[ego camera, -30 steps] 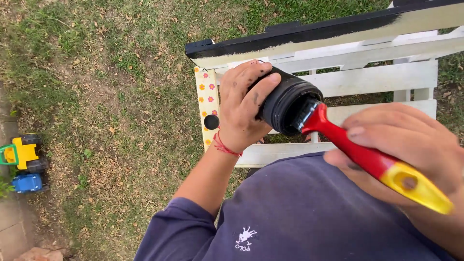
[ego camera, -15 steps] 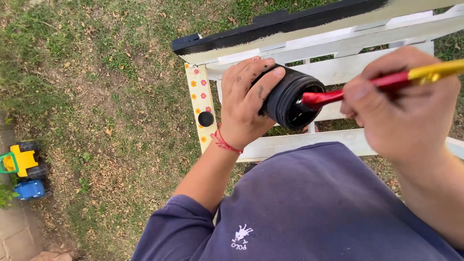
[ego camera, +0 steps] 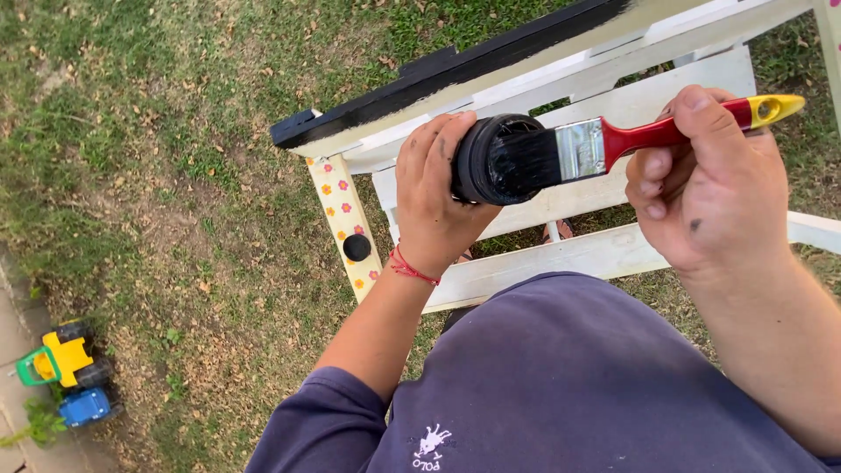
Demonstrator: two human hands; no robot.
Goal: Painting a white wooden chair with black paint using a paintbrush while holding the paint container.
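Note:
My left hand (ego camera: pixel 434 197) grips a small round black paint pot (ego camera: pixel 491 159), tilted with its mouth toward the right. My right hand (ego camera: pixel 705 180) holds a paintbrush (ego camera: pixel 631 138) with a red and yellow handle and a metal ferrule. Its bristles, loaded with black paint, lie across the pot's mouth. Behind both hands stands a white wooden piece of furniture (ego camera: pixel 604 250) whose top edge (ego camera: pixel 455 74) is partly painted black. One leg (ego camera: pixel 343 219) carries small flower stickers and a black knob (ego camera: pixel 356 247).
Patchy grass with dry leaves (ego camera: pixel 175 175) surrounds the furniture. A toy vehicle in yellow, green and blue (ego camera: pixel 66 372) lies at the lower left by a paved edge. My dark blue shirt (ego camera: pixel 561 385) fills the bottom of the view.
My right hand has drawn the brush out of the pot, so the black bristles now show at its mouth. The view has shifted, and the furniture sits further right.

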